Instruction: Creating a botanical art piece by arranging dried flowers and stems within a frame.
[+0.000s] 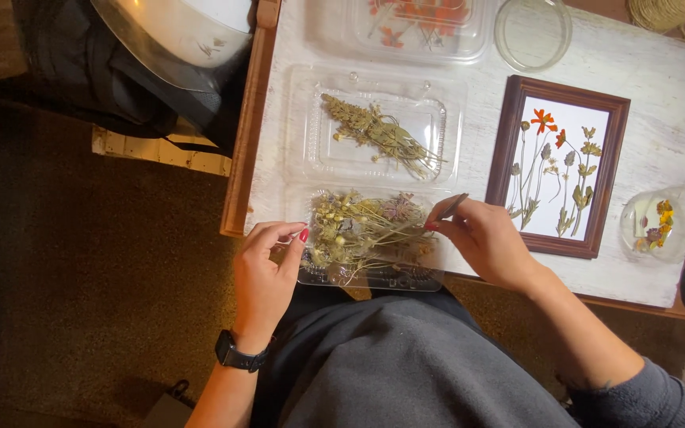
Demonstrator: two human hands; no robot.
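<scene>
Left hand (267, 269) — fingertips steadying the clear tray (370, 273) at the table's (660, 95) near edge | Right hand (485, 242) — pinching tweezers (447, 208), tips in the tray's dried flowers (366, 230) | Done: wooden frame (558, 166) already carries several pressed stems | Left: both trays remain well stocked, so more to place, judging by this.

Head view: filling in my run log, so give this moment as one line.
left hand: steadies tray edge | right hand: holds tweezers over dried flowers | frame: right of tray
</scene>
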